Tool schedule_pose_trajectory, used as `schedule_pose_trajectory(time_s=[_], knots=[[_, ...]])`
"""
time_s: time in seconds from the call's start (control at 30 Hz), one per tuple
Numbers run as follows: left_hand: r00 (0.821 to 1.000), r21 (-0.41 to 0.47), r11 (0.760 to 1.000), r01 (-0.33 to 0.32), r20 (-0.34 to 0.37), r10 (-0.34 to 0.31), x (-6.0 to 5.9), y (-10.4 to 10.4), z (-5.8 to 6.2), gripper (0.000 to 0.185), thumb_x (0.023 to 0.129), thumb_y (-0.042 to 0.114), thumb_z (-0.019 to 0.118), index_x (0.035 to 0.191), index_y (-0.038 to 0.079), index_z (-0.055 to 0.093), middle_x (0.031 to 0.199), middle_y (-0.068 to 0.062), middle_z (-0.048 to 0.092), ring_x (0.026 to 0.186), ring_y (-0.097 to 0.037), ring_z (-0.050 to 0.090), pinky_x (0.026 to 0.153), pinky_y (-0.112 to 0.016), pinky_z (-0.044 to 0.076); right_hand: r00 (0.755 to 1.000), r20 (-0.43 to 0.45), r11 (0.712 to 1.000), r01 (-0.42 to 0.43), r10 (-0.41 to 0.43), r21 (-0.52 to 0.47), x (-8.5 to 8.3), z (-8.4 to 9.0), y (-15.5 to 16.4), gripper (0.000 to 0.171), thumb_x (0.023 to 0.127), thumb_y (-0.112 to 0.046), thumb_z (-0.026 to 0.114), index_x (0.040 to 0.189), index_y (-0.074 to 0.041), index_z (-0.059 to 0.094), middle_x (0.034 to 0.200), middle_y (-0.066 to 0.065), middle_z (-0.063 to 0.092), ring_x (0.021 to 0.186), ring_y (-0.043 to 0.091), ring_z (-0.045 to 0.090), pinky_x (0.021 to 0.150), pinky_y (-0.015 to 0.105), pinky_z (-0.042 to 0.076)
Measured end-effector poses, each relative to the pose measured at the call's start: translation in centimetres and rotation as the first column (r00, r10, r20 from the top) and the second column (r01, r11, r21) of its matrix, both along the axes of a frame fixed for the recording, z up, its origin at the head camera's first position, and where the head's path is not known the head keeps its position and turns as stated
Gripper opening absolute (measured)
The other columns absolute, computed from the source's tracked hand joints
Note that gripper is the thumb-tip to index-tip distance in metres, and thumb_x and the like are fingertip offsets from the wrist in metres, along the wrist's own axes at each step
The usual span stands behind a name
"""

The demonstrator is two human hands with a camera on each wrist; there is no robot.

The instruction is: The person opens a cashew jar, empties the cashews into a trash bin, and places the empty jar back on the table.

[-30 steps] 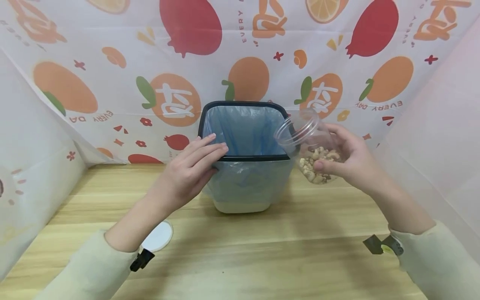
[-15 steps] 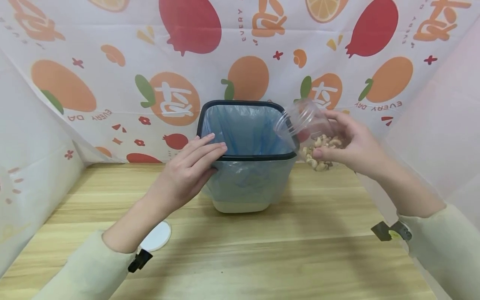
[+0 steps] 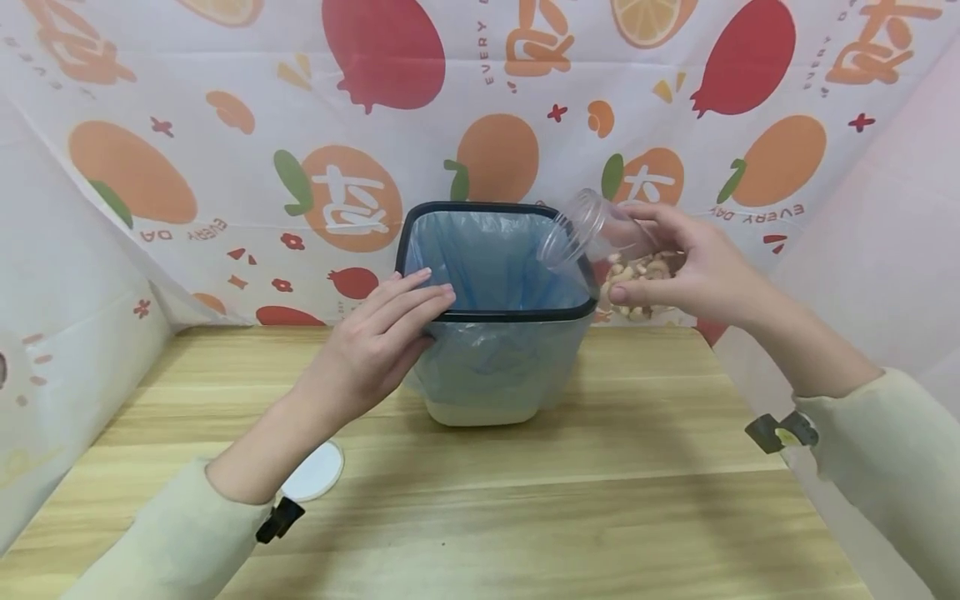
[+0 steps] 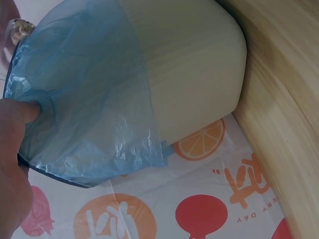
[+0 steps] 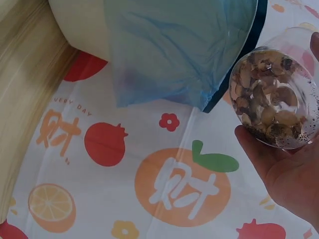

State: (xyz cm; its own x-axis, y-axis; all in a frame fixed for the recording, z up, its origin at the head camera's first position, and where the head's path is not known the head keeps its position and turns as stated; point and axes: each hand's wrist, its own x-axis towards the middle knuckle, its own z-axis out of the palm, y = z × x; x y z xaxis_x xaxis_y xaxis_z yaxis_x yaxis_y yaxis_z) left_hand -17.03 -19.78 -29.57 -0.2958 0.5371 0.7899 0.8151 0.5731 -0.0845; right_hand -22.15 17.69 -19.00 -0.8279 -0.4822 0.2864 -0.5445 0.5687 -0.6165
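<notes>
My right hand point(image 3: 697, 271) holds the jar point(image 3: 600, 233) tilted over the right rim of the bin point(image 3: 510, 316); my left hand point(image 3: 375, 333) pinches its near-left corner. From afar I judge the jar light, slick, best held mid-body

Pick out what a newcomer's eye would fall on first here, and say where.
Probably the black-rimmed trash bin with its blue liner bag, at the back of the wooden table. Next, the clear jar of cashews, tilted toward the bin in the right hand. Behind them hangs a bold fruit-print cloth.
</notes>
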Motion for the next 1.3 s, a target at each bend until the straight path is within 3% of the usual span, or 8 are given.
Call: schedule_pose_trajectory(time_s=[0.27, 0.5, 0.77, 1.03, 1.3], knots=[[1.000, 0.000, 1.000, 0.003, 0.008, -0.003, 0.0, 0.1, -0.1, 0.060, 0.080, -0.008, 0.076, 0.137, 0.003, 0.058, 0.135, -0.014, 0.062, 0.131, -0.037, 0.053, 0.110, -0.058, 0.040, 0.999, -0.018, 0.994, 0.036, -0.034, 0.099, -0.4, 0.9, -0.3, 0.081, 0.077, -0.037, 0.087, 0.147, -0.038, 0.045, 0.134, -0.006, 0.059, 0.111, 0.015, 0.061, 0.082, 0.018, 0.054], [1.000, -0.001, 1.000, -0.002, 0.013, 0.002, 0.0, 0.1, -0.2, 0.060, 0.081, -0.007, 0.076, 0.138, 0.004, 0.058, 0.135, -0.013, 0.061, 0.133, -0.036, 0.052, 0.111, -0.058, 0.039, 0.997, -0.064, 0.987, 0.046, -0.037, 0.156, -1.0, 1.7, -0.6, 0.086, 0.073, -0.043, 0.088, 0.148, -0.036, 0.045, 0.137, -0.003, 0.057, 0.121, 0.019, 0.056, 0.096, 0.046, 0.051], [1.000, -0.002, 1.000, -0.025, 0.003, 0.025, -0.1, -0.2, -0.1, 0.060, 0.080, -0.006, 0.077, 0.137, 0.004, 0.059, 0.136, -0.013, 0.062, 0.133, -0.035, 0.052, 0.111, -0.058, 0.039, 0.992, -0.124, 0.974, 0.027, 0.002, 0.225, -1.9, 2.5, -1.8, 0.089, 0.071, -0.050, 0.088, 0.147, -0.034, 0.046, 0.115, -0.003, 0.063, 0.105, 0.015, 0.055, 0.084, 0.041, 0.046], [1.000, -0.005, 1.000, -0.025, 0.008, 0.025, -0.1, 0.0, 0.0, 0.059, 0.082, -0.005, 0.076, 0.137, 0.004, 0.058, 0.136, -0.013, 0.061, 0.134, -0.034, 0.051, 0.113, -0.057, 0.037, 0.984, -0.176, 0.965, 0.016, 0.032, 0.263, -2.2, 2.9, -2.3, 0.090, 0.069, -0.052, 0.088, 0.147, -0.034, 0.047, 0.111, -0.005, 0.064, 0.096, 0.012, 0.056, 0.076, 0.036, 0.048], [0.999, -0.014, 0.999, -0.033, 0.018, 0.033, -0.1, 0.1, 0.0, 0.061, 0.081, -0.005, 0.077, 0.138, 0.005, 0.058, 0.137, -0.012, 0.061, 0.134, -0.034, 0.051, 0.113, -0.057, 0.037, 0.989, -0.137, 0.965, -0.018, 0.056, 0.262, -2.6, 2.9, -2.6, 0.091, 0.068, -0.051, 0.089, 0.146, -0.032, 0.048, 0.127, 0.000, 0.063, 0.117, 0.019, 0.057, 0.090, 0.042, 0.050]])
